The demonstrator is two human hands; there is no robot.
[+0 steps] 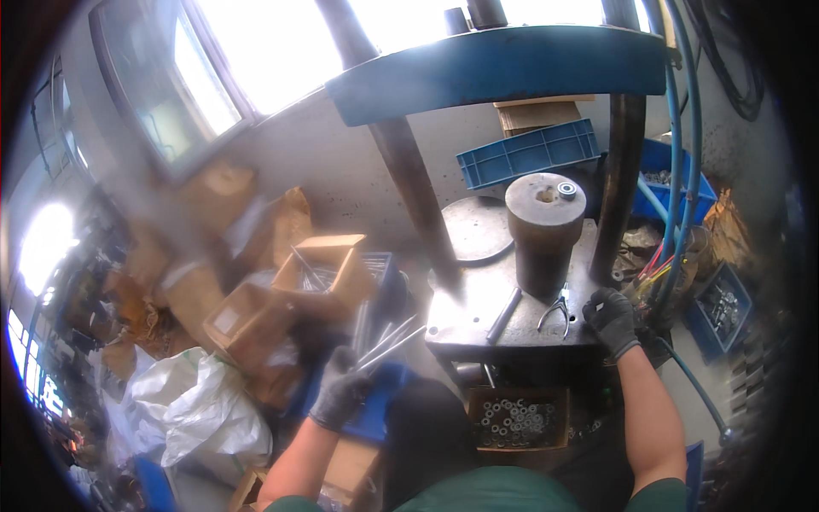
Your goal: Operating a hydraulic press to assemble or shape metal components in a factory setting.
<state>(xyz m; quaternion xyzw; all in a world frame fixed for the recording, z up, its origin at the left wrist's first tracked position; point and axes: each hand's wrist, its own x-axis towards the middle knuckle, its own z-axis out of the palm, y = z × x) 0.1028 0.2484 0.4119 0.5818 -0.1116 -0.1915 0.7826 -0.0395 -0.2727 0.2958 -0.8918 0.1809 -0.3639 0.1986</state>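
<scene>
My left hand (339,388), in a dark grey glove, is closed around several thin metal rods (394,340) that fan out up and to the right. At the right edge of the steel press table (456,317), my gloved right hand (611,317) has its fingers curled; whatever they may hold is hidden. Just left of it lie small pliers (559,314) with the handles spread. A metal bar (504,316) rests further left on the table. Behind them stands a thick steel cylinder (544,243), with a small bearing (566,190) on its top face beside a central hole.
The blue press crossbeam (503,72) spans two steel columns above the table. Under the front edge sits a box of metal rings (519,420). Cardboard boxes (320,264) and a white sack (200,405) crowd the left. Blue hoses (689,154) hang at right, near a parts bin (722,311).
</scene>
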